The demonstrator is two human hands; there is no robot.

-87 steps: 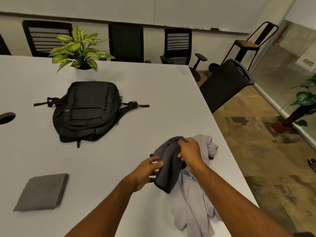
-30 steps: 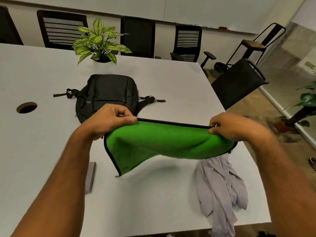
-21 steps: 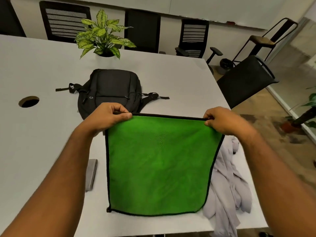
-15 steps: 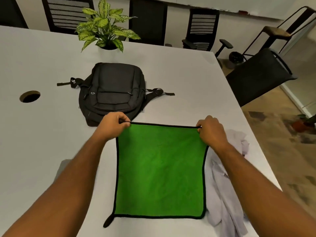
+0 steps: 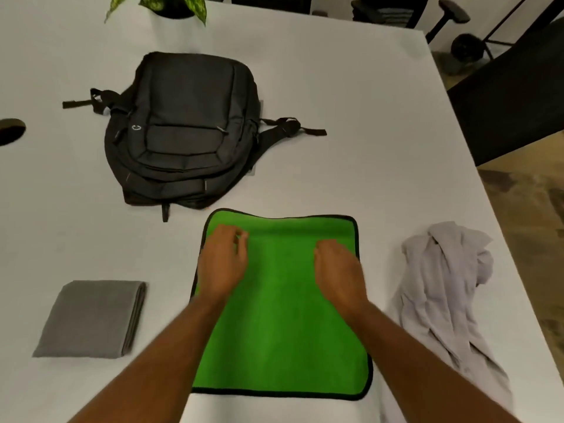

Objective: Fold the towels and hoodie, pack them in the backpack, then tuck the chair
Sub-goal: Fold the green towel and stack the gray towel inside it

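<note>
Currently I see the green towel (image 5: 283, 315) spread flat on the table (image 5: 351, 87); left hand (image 5: 221, 264) and right hand (image 5: 340, 271) rest on it palms-down, gripping nothing, backpack (image 5: 183, 126) beyond.

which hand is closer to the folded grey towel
Left. The left hand rests on the green towel's left part, on the side of the folded grey towel; the right hand is farther right, toward the hoodie.

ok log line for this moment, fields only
step: flattening green towel | left hand, right hand: open on it | hoodie: unfolded | backpack: closed
</note>
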